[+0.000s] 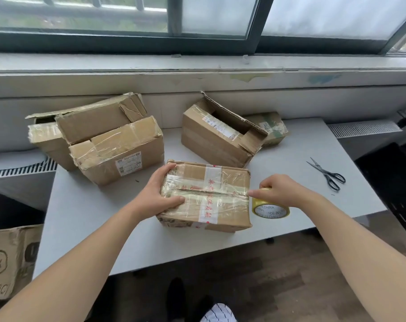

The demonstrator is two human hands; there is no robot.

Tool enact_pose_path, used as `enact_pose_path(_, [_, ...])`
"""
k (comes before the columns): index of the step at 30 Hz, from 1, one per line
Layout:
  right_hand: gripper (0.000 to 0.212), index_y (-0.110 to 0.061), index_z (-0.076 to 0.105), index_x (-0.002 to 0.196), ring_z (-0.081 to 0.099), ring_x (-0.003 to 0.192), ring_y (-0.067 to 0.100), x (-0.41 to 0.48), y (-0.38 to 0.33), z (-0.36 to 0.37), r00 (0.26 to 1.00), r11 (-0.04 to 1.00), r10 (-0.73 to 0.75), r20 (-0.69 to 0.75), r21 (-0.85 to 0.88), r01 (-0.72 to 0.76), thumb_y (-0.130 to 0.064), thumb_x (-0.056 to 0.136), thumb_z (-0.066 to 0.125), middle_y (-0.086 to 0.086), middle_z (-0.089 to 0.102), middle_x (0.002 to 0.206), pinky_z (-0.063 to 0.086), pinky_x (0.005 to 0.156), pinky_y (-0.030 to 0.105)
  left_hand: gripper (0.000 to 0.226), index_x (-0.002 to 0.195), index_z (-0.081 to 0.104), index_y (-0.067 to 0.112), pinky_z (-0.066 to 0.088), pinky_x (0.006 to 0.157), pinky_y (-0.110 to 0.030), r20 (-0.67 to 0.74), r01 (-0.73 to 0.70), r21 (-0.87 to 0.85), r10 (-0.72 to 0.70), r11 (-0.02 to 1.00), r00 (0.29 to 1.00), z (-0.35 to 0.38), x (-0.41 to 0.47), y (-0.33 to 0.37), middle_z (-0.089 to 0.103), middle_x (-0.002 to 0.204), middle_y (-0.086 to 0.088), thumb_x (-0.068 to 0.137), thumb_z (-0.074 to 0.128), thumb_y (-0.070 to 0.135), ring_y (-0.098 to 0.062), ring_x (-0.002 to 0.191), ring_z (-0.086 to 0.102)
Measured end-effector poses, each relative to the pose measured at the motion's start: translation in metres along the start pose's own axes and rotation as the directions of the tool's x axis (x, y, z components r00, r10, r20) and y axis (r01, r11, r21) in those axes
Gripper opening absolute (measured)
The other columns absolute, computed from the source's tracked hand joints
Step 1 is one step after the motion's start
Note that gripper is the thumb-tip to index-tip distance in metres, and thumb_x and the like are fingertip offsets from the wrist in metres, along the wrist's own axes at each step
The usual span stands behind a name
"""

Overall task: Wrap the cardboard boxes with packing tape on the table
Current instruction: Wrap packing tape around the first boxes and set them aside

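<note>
Taping the front box (206, 196) along its seam.
Our left hand (160, 194) clamps its end while our right hand (281, 189) grips the tape roll (270, 209); slack tape could wrinkle or stray.

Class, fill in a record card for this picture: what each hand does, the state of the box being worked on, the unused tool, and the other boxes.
left hand: grips the left end of the front box, thumb on top
right hand: holds the tape roll beside the front box's right edge
front box state: closed, crossed with clear tape and a white printed strip
unused tool: scissors on the table, right of both hands
other boxes: stacked boxes back left; open box back centre, flap raised
</note>
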State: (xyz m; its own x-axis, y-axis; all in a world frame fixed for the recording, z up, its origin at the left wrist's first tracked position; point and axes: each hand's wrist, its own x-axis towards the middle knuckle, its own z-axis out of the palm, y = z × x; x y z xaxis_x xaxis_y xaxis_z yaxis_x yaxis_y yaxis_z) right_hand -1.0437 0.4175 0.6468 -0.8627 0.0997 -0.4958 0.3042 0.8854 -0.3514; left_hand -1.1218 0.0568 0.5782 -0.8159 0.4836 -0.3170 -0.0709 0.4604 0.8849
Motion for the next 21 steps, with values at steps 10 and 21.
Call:
enact_pose_path(10, [0.068, -0.009, 0.052, 0.062, 0.039, 0.053, 0.015, 0.006, 0.007, 0.009, 0.999, 1.0, -0.005, -0.043, 0.013, 0.006, -0.071, 0.084, 0.065, -0.001, 0.04, 0.056, 0.03, 0.055, 0.032, 0.053, 0.142, 0.039, 0.065, 0.032, 0.122, -0.046, -0.047, -0.01, -0.126, 0.004, 0.992, 0.999, 0.005, 0.006, -0.006, 0.033, 0.161, 0.015, 0.09, 0.047, 0.068, -0.012, 0.145, 0.039])
enact_pose_path(21, [0.063, -0.012, 0.059, 0.064, 0.044, 0.054, 0.014, 0.012, 0.009, 0.011, 1.0, 1.0, 0.004, 0.005, 0.02, -0.004, -0.07, 0.087, 0.062, -0.002, 0.046, 0.056, 0.034, 0.055, 0.032, 0.075, 0.16, 0.006, 0.038, 0.0, 0.117, -0.076, -0.096, 0.062, 0.632, -0.001, 0.773, 0.995, 0.011, 0.027, 0.034, -0.009, 0.17, 0.011, 0.101, 0.048, 0.058, -0.023, 0.157, -0.014])
